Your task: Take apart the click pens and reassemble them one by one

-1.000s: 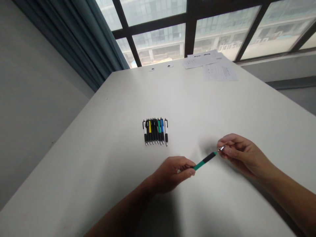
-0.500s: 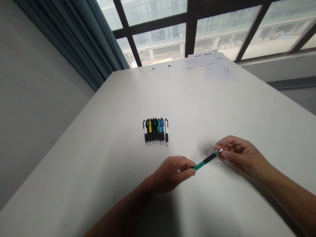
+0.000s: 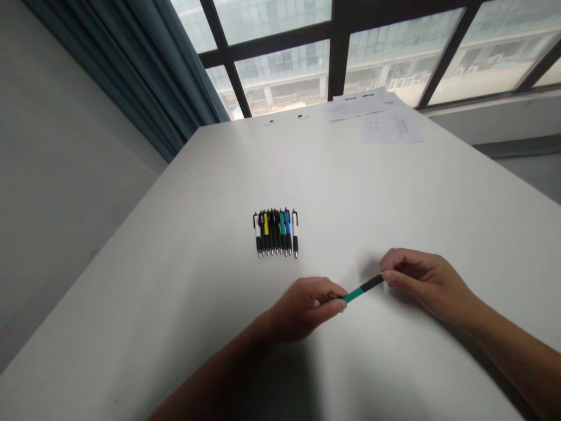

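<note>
A green pen [image 3: 354,294] with a black grip slants above the table between my two hands. My left hand [image 3: 309,307] pinches its rear end between thumb and fingers, hiding that end. At the front, the thumb and fingers of my right hand [image 3: 421,280] close on the pen's tip, so the metal cone is covered. Beyond my left hand, several pens lie side by side in a row, among them a yellow pen [image 3: 266,225], a blue pen [image 3: 287,222] and, at the right end a little apart, a white pen [image 3: 295,225].
The white table [image 3: 219,187] reaches back to a dark-framed window [image 3: 339,64]. Printed papers [image 3: 390,126] lie at its far right edge. Two small dark-centred fittings sit near the back edge. A blue curtain [image 3: 144,64] hangs at the left.
My right hand has moved slightly left and down onto the pen's tip. The silver cone, visible before, is now hidden by its fingers. My left hand has barely moved.
</note>
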Demonstrator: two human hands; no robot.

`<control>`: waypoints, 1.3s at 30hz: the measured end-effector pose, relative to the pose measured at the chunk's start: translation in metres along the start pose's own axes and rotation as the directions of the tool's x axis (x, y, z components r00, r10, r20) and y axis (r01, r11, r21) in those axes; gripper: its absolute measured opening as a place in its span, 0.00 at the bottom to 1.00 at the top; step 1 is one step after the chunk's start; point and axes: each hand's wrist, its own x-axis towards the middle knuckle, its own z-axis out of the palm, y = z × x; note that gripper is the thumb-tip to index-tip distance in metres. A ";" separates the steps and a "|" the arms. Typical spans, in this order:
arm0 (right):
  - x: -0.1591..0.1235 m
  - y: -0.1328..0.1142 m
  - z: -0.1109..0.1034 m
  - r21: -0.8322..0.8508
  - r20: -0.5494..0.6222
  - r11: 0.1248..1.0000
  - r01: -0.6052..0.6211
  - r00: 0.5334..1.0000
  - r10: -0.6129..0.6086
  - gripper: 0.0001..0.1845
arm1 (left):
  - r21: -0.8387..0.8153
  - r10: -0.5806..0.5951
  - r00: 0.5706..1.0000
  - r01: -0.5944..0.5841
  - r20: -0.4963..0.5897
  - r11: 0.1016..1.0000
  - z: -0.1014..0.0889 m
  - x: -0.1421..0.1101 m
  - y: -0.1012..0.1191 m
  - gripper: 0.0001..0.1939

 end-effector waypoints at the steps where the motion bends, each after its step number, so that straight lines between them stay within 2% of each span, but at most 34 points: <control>1: 0.000 0.000 0.000 -0.068 0.001 0.998 0.016 1.000 -0.016 0.19 | 0.008 0.003 1.000 -0.003 0.002 1.000 0.000 0.000 0.000 0.10; 4: 0.000 0.001 0.000 -0.212 0.019 0.973 0.090 0.996 -0.088 0.29 | 0.020 0.009 1.000 -0.010 0.003 1.000 -0.001 0.000 -0.001 0.10; 6: -0.002 0.002 -0.002 -0.204 0.031 0.969 0.138 0.990 -0.134 0.30 | 0.018 0.010 1.000 -0.010 -0.003 1.000 0.000 0.000 -0.001 0.10; 9: -0.004 0.000 -0.004 -0.136 0.039 0.978 0.157 0.987 -0.154 0.22 | 0.010 0.006 1.000 -0.006 -0.008 1.000 0.000 0.000 0.000 0.09; 12: -0.005 -0.004 -0.003 -0.171 0.042 0.978 0.122 0.992 -0.117 0.16 | 0.008 0.007 1.000 -0.007 -0.002 1.000 0.000 0.000 0.000 0.10; 16: -0.004 -0.002 -0.002 -0.274 0.065 0.956 0.109 0.993 -0.094 0.28 | 0.012 0.002 1.000 -0.002 -0.004 1.000 0.000 0.000 0.000 0.10; 20: -0.004 -0.001 -0.003 -0.206 0.088 0.968 0.144 0.988 -0.128 0.20 | 0.003 0.003 1.000 -0.003 -0.015 1.000 0.000 0.000 0.001 0.09; 22: -0.005 -0.003 -0.002 -0.229 0.086 0.966 0.124 0.991 -0.107 0.18 | -0.001 0.001 1.000 -0.001 -0.022 1.000 0.000 0.000 0.000 0.09; 27: -0.003 -0.002 0.002 -0.289 0.111 0.952 0.103 0.991 -0.073 0.29 | -0.023 -0.007 0.999 0.006 -0.049 1.000 0.003 0.001 -0.003 0.09; 32: -0.003 0.003 0.004 -0.246 0.112 0.968 -0.052 0.990 0.082 0.34 | 0.031 0.068 0.993 -0.065 -0.092 0.997 0.005 0.002 -0.006 0.10; 36: -0.005 0.001 0.002 -0.097 0.117 0.993 -0.062 0.990 0.073 0.29 | 0.048 0.048 0.988 -0.042 -0.144 0.998 0.004 0.002 -0.005 0.09; 39: -0.004 0.001 0.002 -0.086 0.125 0.994 -0.073 0.989 0.083 0.25 | 0.044 0.035 0.987 -0.028 -0.155 0.999 0.005 0.001 -0.005 0.08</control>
